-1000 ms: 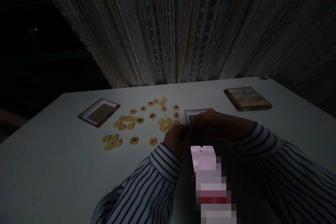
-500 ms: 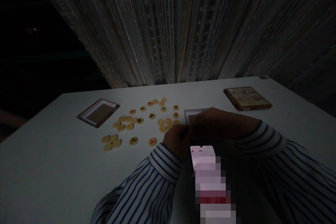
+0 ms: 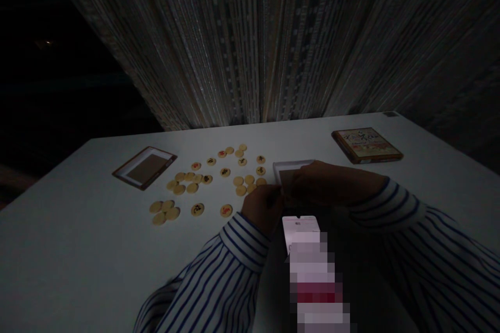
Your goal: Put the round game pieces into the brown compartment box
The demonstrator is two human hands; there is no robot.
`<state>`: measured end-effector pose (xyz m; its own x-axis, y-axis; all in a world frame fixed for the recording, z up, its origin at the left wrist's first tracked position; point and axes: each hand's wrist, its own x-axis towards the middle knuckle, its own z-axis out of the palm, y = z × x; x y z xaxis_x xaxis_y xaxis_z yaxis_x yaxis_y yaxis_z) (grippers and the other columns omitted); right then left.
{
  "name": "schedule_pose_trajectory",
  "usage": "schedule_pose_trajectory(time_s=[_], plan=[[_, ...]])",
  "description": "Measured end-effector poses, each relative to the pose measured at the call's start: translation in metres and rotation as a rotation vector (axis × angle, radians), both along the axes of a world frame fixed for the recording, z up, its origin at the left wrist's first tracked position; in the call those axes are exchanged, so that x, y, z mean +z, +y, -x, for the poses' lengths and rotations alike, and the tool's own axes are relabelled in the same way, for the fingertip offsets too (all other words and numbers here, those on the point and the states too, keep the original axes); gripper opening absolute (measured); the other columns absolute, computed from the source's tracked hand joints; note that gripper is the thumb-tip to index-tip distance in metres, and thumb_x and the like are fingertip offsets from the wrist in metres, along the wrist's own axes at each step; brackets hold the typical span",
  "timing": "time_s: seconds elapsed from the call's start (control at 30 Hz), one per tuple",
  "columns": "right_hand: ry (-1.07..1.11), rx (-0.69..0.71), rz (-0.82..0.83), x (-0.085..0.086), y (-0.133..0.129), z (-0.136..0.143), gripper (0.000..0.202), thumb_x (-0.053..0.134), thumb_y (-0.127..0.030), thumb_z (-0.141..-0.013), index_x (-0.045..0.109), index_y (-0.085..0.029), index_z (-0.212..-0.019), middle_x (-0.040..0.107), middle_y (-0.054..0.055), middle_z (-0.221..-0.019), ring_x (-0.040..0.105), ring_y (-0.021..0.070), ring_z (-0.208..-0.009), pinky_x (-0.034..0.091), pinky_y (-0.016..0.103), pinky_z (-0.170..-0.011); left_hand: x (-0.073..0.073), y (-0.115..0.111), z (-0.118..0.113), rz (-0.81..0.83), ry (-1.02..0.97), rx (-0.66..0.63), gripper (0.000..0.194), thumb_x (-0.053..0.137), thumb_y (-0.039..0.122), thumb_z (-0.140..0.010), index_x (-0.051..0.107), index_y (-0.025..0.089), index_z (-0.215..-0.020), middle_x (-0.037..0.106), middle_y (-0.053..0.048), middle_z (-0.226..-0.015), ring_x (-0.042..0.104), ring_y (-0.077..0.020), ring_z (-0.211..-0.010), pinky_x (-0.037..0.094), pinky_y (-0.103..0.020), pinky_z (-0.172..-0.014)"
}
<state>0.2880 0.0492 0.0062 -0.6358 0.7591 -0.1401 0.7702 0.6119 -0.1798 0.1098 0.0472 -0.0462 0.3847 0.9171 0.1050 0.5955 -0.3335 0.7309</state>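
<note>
A shallow open box (image 3: 287,166) with pale inner walls and a brownish bottom stands at the table's middle, largely covered by my hands. Closed fingers of my left hand (image 3: 262,207) grip its near left corner. My right hand (image 3: 318,182) reaches over the box from the right, with fingers curled down at the near side, close to the left fingertips. Dim light and the hands hide just what the fingertips pinch. Left of the box lie several round Chinese chess pieces (image 3: 226,210), some showing red or black characters, others blank side up.
Another shallow open box (image 3: 148,167) lies at the left of the white table (image 3: 78,250). A closed, printed box (image 3: 367,144) is at the right. Below my hands is a lit phone (image 3: 300,225), partly blurred out. A string curtain (image 3: 250,52) hangs behind the table.
The view has shifted very slightly. Both hands stay at the box in nearly the same pose, and the chess pieces have not moved.
</note>
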Motion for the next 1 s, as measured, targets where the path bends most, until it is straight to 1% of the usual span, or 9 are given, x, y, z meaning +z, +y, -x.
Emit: schedule_pose_trajectory(time_s=[0.13,0.27,0.37,0.47,0.6,0.7,0.77,0.9,1.0], plan=[[0.013,0.015,-0.015,-0.007,0.003,-0.004,0.02,0.048,-0.014,-0.079,0.065,-0.021,-0.089,0.068,0.003,-0.088,0.06,0.0132,-0.071,0.044,0.025,-0.063,0.0,0.0,0.0,-0.022,0.009,-0.007,0.024,0.057,0.018,-0.076,0.067,0.017,-0.097,0.07,-0.006,-0.095,0.064,-0.0177,-0.087,0.052,-0.031,-0.079],[-0.06,-0.002,-0.019,-0.011,0.005,-0.009,0.02,0.047,-0.014,-0.079,0.065,-0.02,-0.087,0.067,0.004,-0.085,0.06,0.0147,-0.071,0.044,0.027,-0.063,0.0,-0.001,0.001,-0.045,0.021,0.001,0.024,0.058,0.019,-0.076,0.067,0.019,-0.098,0.07,-0.005,-0.095,0.064,-0.0179,-0.088,0.052,-0.032,-0.08],[-0.108,-0.032,-0.011,-0.008,0.004,-0.008,0.02,0.048,-0.016,-0.078,0.064,-0.019,-0.091,0.067,0.006,-0.086,0.061,0.0159,-0.074,0.044,0.027,-0.063,0.0,-0.001,0.001,-0.037,0.019,0.007,0.024,0.058,0.018,-0.076,0.067,0.019,-0.098,0.07,-0.006,-0.095,0.064,-0.0182,-0.088,0.052,-0.032,-0.08],[-0.09,-0.036,0.015,-0.001,0.002,-0.005,0.024,0.046,-0.016,-0.079,0.063,-0.02,-0.096,0.067,0.006,-0.089,0.062,0.015,-0.074,0.044,0.026,-0.063,-0.002,-0.001,0.001,-0.033,0.009,0.005,0.025,0.058,0.018,-0.075,0.067,0.018,-0.099,0.07,-0.006,-0.096,0.064,-0.0182,-0.089,0.052,-0.032,-0.081],[-0.048,-0.037,0.047,0.005,0.0,-0.002,0.023,0.047,-0.015,-0.079,0.064,-0.021,-0.094,0.067,0.004,-0.089,0.061,0.0129,-0.07,0.043,0.025,-0.062,-0.004,0.0,0.001,-0.027,0.003,0.004,0.026,0.058,0.019,-0.075,0.066,0.018,-0.1,0.07,-0.006,-0.097,0.064,-0.0184,-0.089,0.052,-0.033,-0.082],[-0.028,-0.024,0.04,0.004,0.0,-0.003,0.023,0.048,-0.014,-0.078,0.064,-0.02,-0.094,0.068,0.004,-0.085,0.059,0.0123,-0.066,0.042,0.024,-0.059,-0.004,0.0,0.001,-0.021,0.006,0.006,0.027,0.058,0.018,-0.075,0.066,0.017,-0.1,0.07,-0.007,-0.097,0.064,-0.0182,-0.088,0.052,-0.032,-0.081],[-0.004,-0.023,0.038,0.003,0.0,-0.004,0.024,0.048,-0.013,-0.078,0.064,-0.019,-0.096,0.068,0.004,-0.085,0.058,0.0125,-0.067,0.041,0.024,-0.059,-0.003,0.0,0.001,-0.023,0.008,-0.001,0.026,0.058,0.018,-0.075,0.067,0.017,-0.1,0.07,-0.006,-0.096,0.064,-0.0179,-0.088,0.052,-0.032,-0.08],[-0.025,-0.038,0.024,-0.002,0.001,-0.005,0.021,0.049,-0.013,-0.078,0.066,-0.018,-0.089,0.068,0.005,-0.081,0.057,0.0135,-0.063,0.041,0.026,-0.057,-0.003,0.001,0.001,-0.029,0.013,-0.002,0.026,0.057,0.018,-0.075,0.067,0.018,-0.099,0.07,-0.006,-0.095,0.064,-0.0176,-0.088,0.052,-0.031,-0.08],[-0.008,-0.016,0.022,-0.004,0.002,-0.007,0.021,0.049,-0.016,-0.078,0.066,-0.02,-0.088,0.068,0.004,-0.084,0.058,0.014,-0.067,0.042,0.026,-0.059,-0.004,0.001,0.001,-0.038,0.015,-0.002,0.025,0.058,0.019,-0.075,0.067,0.018,-0.099,0.07,-0.006,-0.096,0.064,-0.0178,-0.088,0.052,-0.032,-0.081]])
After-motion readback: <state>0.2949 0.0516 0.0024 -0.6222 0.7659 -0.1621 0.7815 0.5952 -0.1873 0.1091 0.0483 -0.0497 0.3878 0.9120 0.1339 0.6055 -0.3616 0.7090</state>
